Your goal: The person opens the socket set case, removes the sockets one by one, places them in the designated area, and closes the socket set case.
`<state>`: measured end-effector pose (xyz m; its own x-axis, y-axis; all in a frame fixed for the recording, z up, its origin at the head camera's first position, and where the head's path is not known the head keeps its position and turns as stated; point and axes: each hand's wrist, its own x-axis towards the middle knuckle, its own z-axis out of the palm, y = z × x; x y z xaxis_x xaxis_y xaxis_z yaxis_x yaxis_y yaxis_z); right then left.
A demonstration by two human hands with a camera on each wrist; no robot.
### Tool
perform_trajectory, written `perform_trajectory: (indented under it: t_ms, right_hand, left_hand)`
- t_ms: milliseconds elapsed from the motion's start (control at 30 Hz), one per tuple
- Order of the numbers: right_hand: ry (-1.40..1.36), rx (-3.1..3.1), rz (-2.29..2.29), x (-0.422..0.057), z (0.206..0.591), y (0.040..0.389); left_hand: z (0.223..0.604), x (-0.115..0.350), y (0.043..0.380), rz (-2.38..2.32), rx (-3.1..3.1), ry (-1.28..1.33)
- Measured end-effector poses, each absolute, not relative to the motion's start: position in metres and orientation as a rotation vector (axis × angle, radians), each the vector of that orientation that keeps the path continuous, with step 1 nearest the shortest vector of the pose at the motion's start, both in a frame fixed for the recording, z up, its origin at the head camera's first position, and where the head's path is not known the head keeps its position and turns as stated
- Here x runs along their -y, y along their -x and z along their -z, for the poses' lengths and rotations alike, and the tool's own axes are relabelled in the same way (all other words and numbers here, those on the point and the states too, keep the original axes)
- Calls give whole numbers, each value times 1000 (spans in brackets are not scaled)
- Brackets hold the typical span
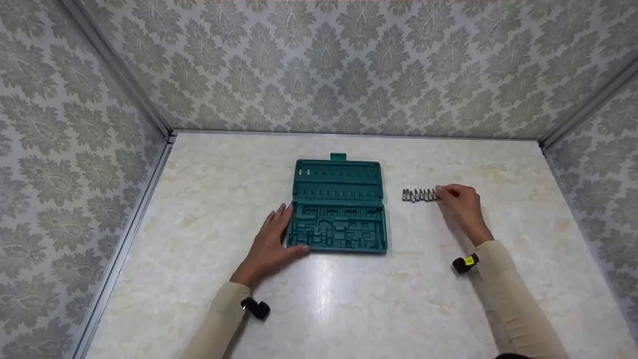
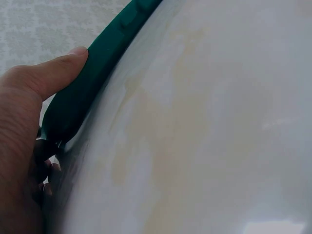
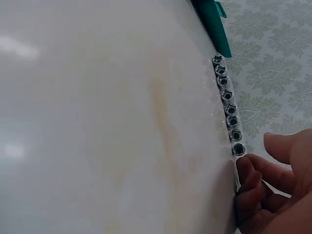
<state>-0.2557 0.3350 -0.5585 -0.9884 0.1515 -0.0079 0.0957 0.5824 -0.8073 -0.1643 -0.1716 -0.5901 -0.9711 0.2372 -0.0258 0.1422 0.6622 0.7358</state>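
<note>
Three patterned walls [image 1: 326, 60] border a pale table [image 1: 359, 304]. Green case [image 1: 339, 185] lies open mid-table, latch side away from the person. Left hand [image 1: 271, 244] at its near left corner: fingers extended along the left side, thumb on near edge, not clenched. Right hand [image 1: 463, 202] at the right end of a socket row [image 3: 231, 108], right of the case; fingers bent, grasp unclear. Two small silver pieces [image 1: 308, 172] sit in the case's far half, left end.

Beige sleeves [image 1: 513, 299], black wrist cameras [image 1: 258, 309], yellow label [image 1: 468, 261]
</note>
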Motion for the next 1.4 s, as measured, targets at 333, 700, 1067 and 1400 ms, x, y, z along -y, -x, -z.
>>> perform_trajectory:
  t_ms: [333,700,1067,1400]
  right_hand:
    - [120,2698,-1417,-322,551,254]
    - [-86,2769,-1477,-281,546,253]
    - [-327,2791,-1455,-240,541,256]
    - [-485,2789,-1476,-211,531,267]
  left_hand:
    - [591,172,164,-1216,-2746,-315]
    - [591,172,164,-1206,-2743,-293]
    - [589,170,163,-1195,-2754,-266]
    - [588,170,163,-1196,-2743,-261]
